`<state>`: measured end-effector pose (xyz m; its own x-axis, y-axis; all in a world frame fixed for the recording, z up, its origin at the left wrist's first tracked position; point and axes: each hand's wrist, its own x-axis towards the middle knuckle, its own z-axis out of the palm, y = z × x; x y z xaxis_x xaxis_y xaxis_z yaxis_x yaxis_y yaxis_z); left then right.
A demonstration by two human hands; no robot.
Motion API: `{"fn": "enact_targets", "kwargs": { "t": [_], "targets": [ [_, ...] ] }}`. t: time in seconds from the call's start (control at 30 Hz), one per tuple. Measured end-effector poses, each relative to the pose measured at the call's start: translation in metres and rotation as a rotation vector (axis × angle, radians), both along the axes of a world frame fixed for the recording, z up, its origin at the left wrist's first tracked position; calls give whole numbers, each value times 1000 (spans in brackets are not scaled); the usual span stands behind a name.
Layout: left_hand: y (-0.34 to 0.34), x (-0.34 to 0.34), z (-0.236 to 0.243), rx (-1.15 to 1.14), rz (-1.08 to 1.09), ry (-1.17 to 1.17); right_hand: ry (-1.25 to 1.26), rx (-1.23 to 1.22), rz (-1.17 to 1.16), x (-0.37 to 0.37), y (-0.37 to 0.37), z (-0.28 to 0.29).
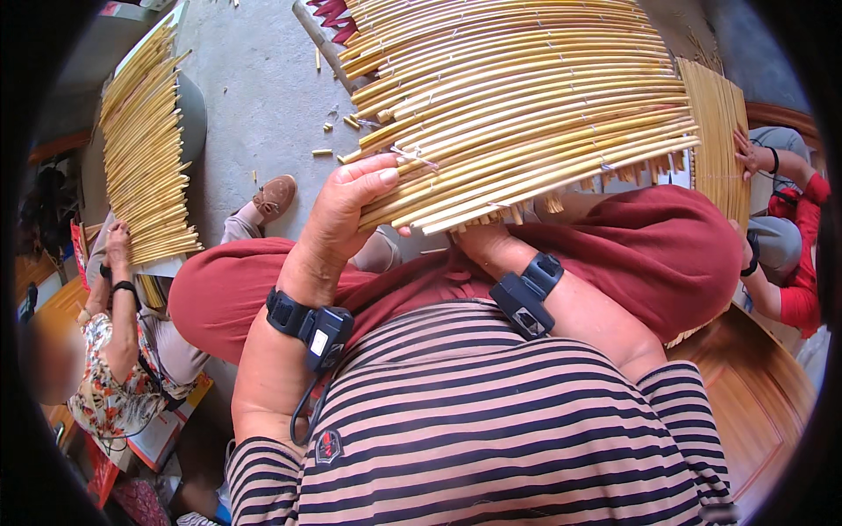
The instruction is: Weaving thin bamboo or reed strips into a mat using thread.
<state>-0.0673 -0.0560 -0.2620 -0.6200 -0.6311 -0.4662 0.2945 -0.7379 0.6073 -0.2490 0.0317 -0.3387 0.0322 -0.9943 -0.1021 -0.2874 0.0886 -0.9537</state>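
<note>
A mat of straight yellow stalks (pixel 535 110), bound in rows with thin string, slopes over my lap and away from me. My left hand (pixel 348 195) grips its near left corner, thumb on top and fingers curled underneath. Beside that thumb, a loose end of white string (pixel 417 158) lies over the stalks. My right hand (pixel 484 238) reaches beneath the near edge; its fingers are hidden by the mat, so what they touch does not show. Cut stalk ends stick out under the right part of that edge.
On the left, a person (pixel 118 351) handles another stalk mat (pixel 149 158) beside a grey bucket-like container (pixel 191 114). To the right, a person in red (pixel 800 263) has a hand on a third mat (pixel 724 131). Short stalk pieces (pixel 322 152) litter the concrete floor (pixel 254 79).
</note>
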Motion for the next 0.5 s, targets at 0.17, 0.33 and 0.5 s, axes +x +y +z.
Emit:
{"fn": "enact_targets", "kwargs": {
  "t": [0.17, 0.33, 0.5],
  "targets": [
    [-1, 12, 22, 54, 74, 148, 154, -76, 4, -33, -5, 34],
    [10, 11, 35, 80, 131, 215, 256, -128, -2, -58, -10, 56],
    [15, 18, 45, 81, 152, 242, 292, -171, 11, -50, -14, 55]
  ]
}}
